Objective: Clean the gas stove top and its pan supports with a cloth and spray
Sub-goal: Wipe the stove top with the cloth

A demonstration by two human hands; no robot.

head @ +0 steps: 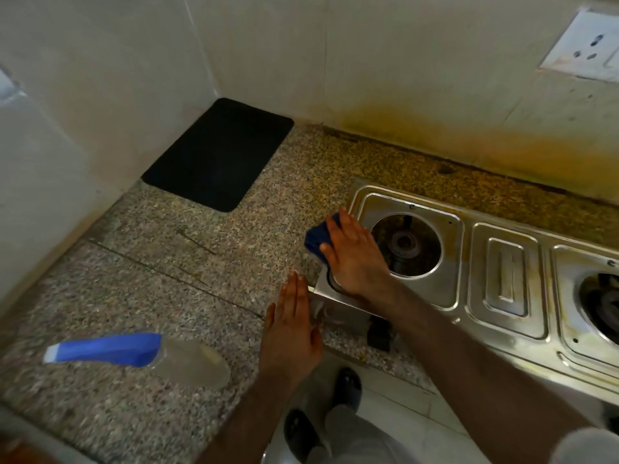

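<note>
The steel gas stove [485,262] sits on the granite counter at the right, its pan supports not in view. Its left burner [407,244] lies bare in its round well. My right hand [351,256] lies flat, fingers straight, on a blue cloth [315,241] at the stove's left edge. My left hand [291,324] rests flat with straight fingers against the stove's front left corner. The spray bottle [140,356], clear with a blue head, lies on its side on the counter to the left.
A black mat [217,152] lies in the counter's back corner. The granite counter [167,262] stretches left of the stove. The tiled wall behind the stove is stained yellow, with a socket [584,48] at the upper right. A black knob [380,333] sticks out of the stove front.
</note>
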